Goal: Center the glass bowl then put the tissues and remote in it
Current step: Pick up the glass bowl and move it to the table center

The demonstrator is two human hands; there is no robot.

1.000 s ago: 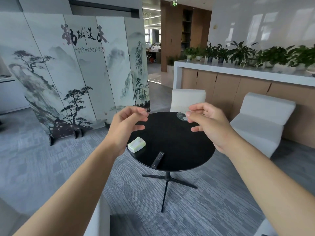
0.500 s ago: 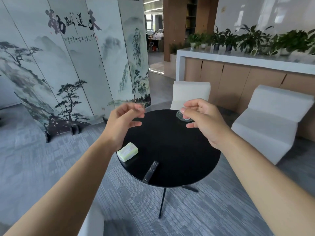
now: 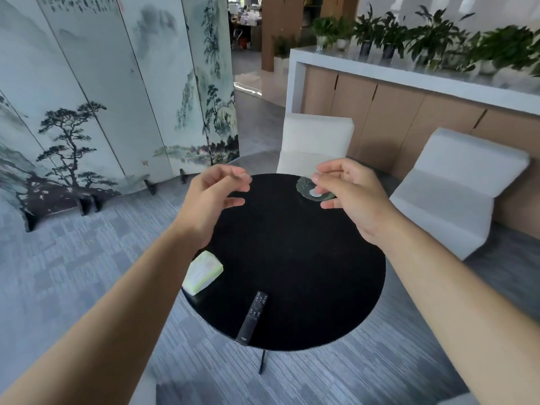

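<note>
A round black counter (image 3: 292, 267) is seen from above, carried on a thin dark leg. The glass bowl (image 3: 309, 190) is set at the far edge of the counter, off to the right of its middle; it is ribbed and clear, and partly hidden by the right hand (image 3: 347, 197). The pack of tissues (image 3: 203, 272) is laid at the near left edge, white with a pale green band, and is partly covered by the left forearm. The black remote (image 3: 253, 317) is laid just beside it toward the near edge, its near end reaching the rim of the counter.

Both hands are held out above the far half of the counter. The grip of the left hand (image 3: 210, 200) is loosely spread, the fingers curled, and nothing is held in it. The grip of the right hand is likewise loose and empty, with the fingertips (image 3: 317, 179) held over the bowl; whether the glass is touched cannot be told.

Behind the counter, two white chairs (image 3: 315, 141) are placed before a long wooden cabinet topped with potted plants (image 3: 432, 42). A folding screen (image 3: 117, 92) painted with pines and mountains is stood on the grey carpet at the left.
</note>
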